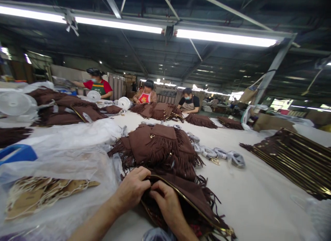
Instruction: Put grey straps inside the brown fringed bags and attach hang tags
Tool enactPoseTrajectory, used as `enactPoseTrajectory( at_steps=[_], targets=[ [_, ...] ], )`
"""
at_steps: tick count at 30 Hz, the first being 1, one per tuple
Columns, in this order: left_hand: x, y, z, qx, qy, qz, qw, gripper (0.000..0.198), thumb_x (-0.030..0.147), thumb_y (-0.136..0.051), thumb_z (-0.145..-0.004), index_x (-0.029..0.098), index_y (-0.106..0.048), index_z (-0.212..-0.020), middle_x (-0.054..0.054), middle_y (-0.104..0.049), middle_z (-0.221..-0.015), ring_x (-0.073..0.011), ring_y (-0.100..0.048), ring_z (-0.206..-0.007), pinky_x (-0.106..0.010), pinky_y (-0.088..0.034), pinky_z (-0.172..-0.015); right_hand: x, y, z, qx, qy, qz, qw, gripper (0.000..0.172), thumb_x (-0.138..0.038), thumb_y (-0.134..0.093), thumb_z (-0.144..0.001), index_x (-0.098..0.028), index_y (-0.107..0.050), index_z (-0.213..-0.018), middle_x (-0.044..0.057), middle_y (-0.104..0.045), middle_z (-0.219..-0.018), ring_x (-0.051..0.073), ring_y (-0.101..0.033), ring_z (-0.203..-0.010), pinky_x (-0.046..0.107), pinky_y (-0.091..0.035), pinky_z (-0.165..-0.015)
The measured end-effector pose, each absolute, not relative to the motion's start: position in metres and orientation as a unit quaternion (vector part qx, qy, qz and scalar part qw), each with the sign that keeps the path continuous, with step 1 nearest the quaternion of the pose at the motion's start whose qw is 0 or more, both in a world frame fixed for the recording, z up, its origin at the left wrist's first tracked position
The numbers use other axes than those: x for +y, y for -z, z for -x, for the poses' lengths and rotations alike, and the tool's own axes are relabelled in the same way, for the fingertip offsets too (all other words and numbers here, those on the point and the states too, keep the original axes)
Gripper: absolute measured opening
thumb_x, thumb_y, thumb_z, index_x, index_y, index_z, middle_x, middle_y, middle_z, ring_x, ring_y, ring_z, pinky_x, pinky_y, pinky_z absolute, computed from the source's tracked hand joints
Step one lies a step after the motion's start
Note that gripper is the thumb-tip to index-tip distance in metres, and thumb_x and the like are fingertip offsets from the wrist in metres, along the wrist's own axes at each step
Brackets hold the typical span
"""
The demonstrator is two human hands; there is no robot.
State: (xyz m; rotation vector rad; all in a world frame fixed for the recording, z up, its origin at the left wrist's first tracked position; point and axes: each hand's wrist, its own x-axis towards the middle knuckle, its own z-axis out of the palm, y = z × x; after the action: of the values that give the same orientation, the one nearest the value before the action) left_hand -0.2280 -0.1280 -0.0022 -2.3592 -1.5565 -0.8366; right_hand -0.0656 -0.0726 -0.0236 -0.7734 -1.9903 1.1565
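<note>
A brown fringed bag lies in front of me with its gold zipper open along the top. My left hand is closed on the bag's edge at the far end of the zipper. Close beside it, my right hand reaches into the opening, thumb and fingers pinched at the same corner. The small part between the fingertips is hidden. Just beyond lies a heap of brown fringed bags. Below my right wrist, a plastic-wrapped bundle shows partly at the frame's bottom edge.
Wrapped grey coils lie on the white table. A row of zippered brown bags is at right. Brown tags with white strings lie on plastic at left, near a blue bin. Several co-workers work across the table.
</note>
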Motion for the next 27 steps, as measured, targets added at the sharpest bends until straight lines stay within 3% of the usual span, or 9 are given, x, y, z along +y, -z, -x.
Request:
enactPoseTrajectory(
  at_steps=[4,7,9,12,14,17,23,25,27],
  targets=[
    [-0.137,-0.010,0.226,-0.524,0.329,0.780,0.087,0.023,0.007,-0.041,-0.086,0.018,-0.057,-0.073,-0.009,-0.059,-0.101,-0.0222,-0.051,-0.095,-0.034,-0.044,-0.082,-0.079,0.007,0.055,-0.833,-0.359,0.289,0.306,0.017,-0.018,-0.049,-0.086,-0.020,-0.065,-0.081,0.002,-0.067,-0.077,0.020,-0.061,-0.076,0.029,-0.043,-0.072],
    [-0.147,-0.021,0.213,-0.549,0.384,0.739,0.078,0.021,0.009,-0.041,-0.084,0.019,-0.052,-0.070,-0.009,-0.059,-0.096,-0.0217,-0.053,-0.089,-0.034,-0.044,-0.077,-0.082,-0.003,0.045,-0.839,-0.321,0.290,0.330,0.015,-0.019,-0.049,-0.087,-0.019,-0.063,-0.081,0.003,-0.065,-0.076,0.020,-0.060,-0.074,0.029,-0.040,-0.069],
    [-0.153,-0.025,0.201,-0.563,0.441,0.699,-0.006,0.019,0.013,-0.040,-0.085,0.019,-0.050,-0.070,-0.006,-0.059,-0.085,-0.0186,-0.055,-0.078,-0.030,-0.045,-0.069,-0.080,-0.006,0.041,-0.793,-0.404,0.289,0.354,0.015,-0.026,-0.050,-0.088,-0.019,-0.060,-0.079,-0.001,-0.059,-0.066,0.015,-0.054,-0.061,0.026,-0.038,-0.059],
    [-0.158,-0.024,0.186,-0.560,0.496,0.622,-0.233,0.016,0.024,-0.041,-0.085,0.020,-0.050,-0.072,-0.001,-0.060,-0.070,-0.0128,-0.053,-0.056,-0.025,-0.042,-0.053,-0.076,-0.006,0.039,-0.644,-0.615,0.284,0.355,0.026,-0.043,-0.056,-0.086,-0.019,-0.055,-0.078,-0.007,-0.045,-0.056,0.007,-0.033,-0.043,0.020,-0.024,-0.042],
    [-0.157,-0.019,0.181,-0.558,0.489,0.567,-0.357,0.017,0.033,-0.043,-0.083,0.020,-0.050,-0.076,-0.001,-0.063,-0.067,-0.0090,-0.044,-0.042,-0.022,-0.035,-0.042,-0.074,-0.005,0.040,-0.552,-0.699,0.270,0.366,0.032,-0.049,-0.063,-0.080,-0.018,-0.055,-0.080,-0.008,-0.044,-0.058,0.005,-0.026,-0.043,0.018,-0.016,-0.039],
    [-0.153,-0.011,0.178,-0.575,0.456,0.516,-0.442,0.025,0.042,-0.047,-0.077,0.018,-0.052,-0.083,-0.001,-0.063,-0.062,-0.0076,-0.038,-0.035,-0.020,-0.027,-0.035,-0.074,-0.004,0.043,-0.493,-0.735,0.243,0.397,0.035,-0.048,-0.071,-0.076,-0.018,-0.056,-0.083,-0.008,-0.046,-0.060,0.004,-0.026,-0.045,0.016,-0.012,-0.039],
    [-0.146,-0.004,0.167,-0.524,0.474,0.529,-0.470,0.019,0.037,-0.054,-0.072,0.017,-0.052,-0.071,0.000,-0.059,-0.063,-0.0108,-0.050,-0.051,-0.020,-0.038,-0.046,-0.078,-0.004,0.048,-0.499,-0.738,0.190,0.413,0.032,-0.046,-0.071,-0.080,-0.016,-0.060,-0.081,-0.007,-0.049,-0.054,0.003,-0.035,-0.042,0.014,-0.024,-0.039],
    [-0.144,-0.003,0.168,-0.526,0.493,0.521,-0.457,0.020,0.036,-0.055,-0.071,0.016,-0.055,-0.070,0.002,-0.055,-0.059,-0.0094,-0.047,-0.049,-0.020,-0.036,-0.046,-0.076,-0.006,0.045,-0.471,-0.750,0.182,0.428,0.035,-0.049,-0.071,-0.079,-0.016,-0.063,-0.085,-0.001,-0.062,-0.068,0.008,-0.053,-0.055,0.015,-0.037,-0.045],
    [-0.142,0.000,0.172,-0.535,0.505,0.494,-0.464,0.024,0.039,-0.057,-0.070,0.016,-0.054,-0.066,0.002,-0.053,-0.054,-0.0089,-0.045,-0.045,-0.020,-0.033,-0.045,-0.070,-0.006,0.039,-0.437,-0.764,0.191,0.434,0.042,-0.055,-0.072,-0.076,-0.016,-0.065,-0.090,0.007,-0.069,-0.091,0.018,-0.065,-0.082,0.022,-0.050,-0.058]
  ],
)
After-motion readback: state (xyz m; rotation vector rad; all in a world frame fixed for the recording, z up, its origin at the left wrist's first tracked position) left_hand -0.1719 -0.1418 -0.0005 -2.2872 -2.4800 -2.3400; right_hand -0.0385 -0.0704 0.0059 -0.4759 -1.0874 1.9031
